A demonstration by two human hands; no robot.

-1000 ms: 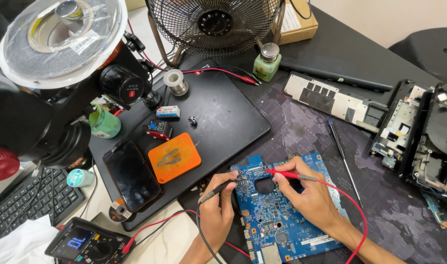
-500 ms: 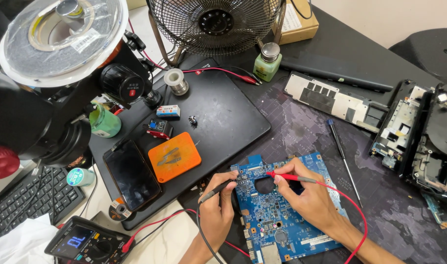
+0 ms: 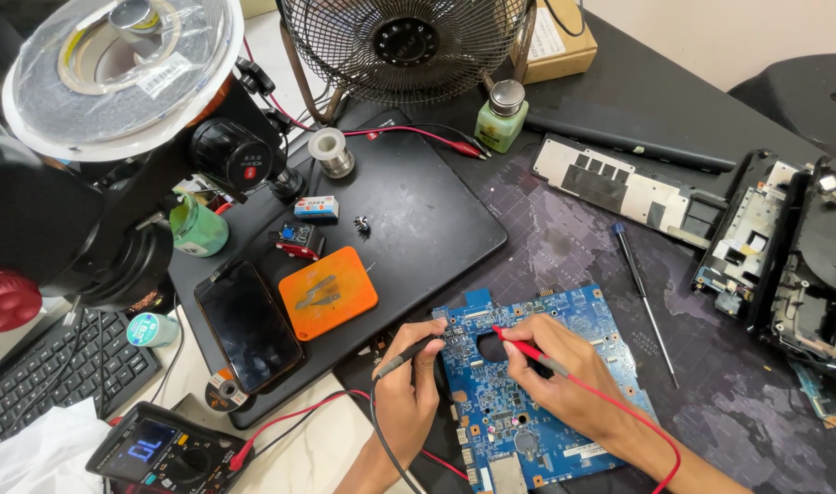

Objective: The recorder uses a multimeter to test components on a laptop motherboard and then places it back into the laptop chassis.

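Almost unchanged since the earlier frames: both probes kept on the same area of the board, hands shifted only slightly.

Left hand (image 3: 407,389): fingers curled closed around black probe (image 3: 416,351), tip angled right onto the upper left part of blue circuit board (image 3: 583,316).

Right hand (image 3: 564,375): fingers pinched shut on red probe (image 3: 525,348), tip pointed left, touching the board beside its round cutout.

Board position: flat on dark mat (image 3: 738,402), near centre, under both hands.

Left of the board: orange pad (image 3: 328,293) and dark phone (image 3: 248,325), both on black laptop lid (image 3: 418,220). Multimeter (image 3: 166,453) at near left, red lead attached. Screwdriver (image 3: 645,302) just right of the board. Fan (image 3: 404,46) at far centre. Green bottle (image 3: 502,114) beside the fan.
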